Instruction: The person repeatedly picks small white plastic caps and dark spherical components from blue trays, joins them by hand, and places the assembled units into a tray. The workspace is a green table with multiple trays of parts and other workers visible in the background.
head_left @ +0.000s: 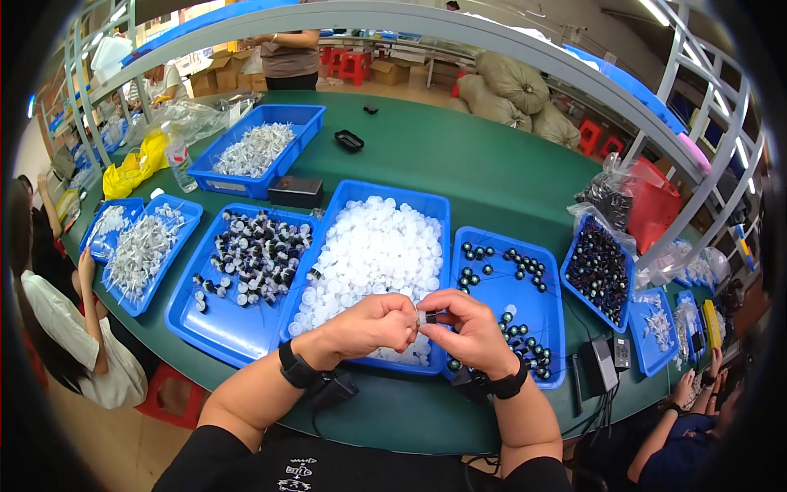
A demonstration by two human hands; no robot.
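Both of my hands meet over the near edge of the tray of white plastic caps [369, 246]. Between the thumb and fingers of my right hand [471, 332] is a small black part with a whitish end [427, 317]. My left hand [381, 324] is closed against that end, its fingers curled; what they pinch is hidden. To the left, a blue tray [238, 340] holds many black parts with white caps [262, 254]. On the right, another blue tray [492, 305] carries dark round pieces with shiny tops [525, 344].
Farther back stand a blue bin [307, 123] of white pieces, a black box [296, 191] and a water bottle [178, 156]. A grey metal frame [393, 18] arches over the green table [434, 143]. Adapters with cables [600, 365] lie at the right. People sit on both sides.
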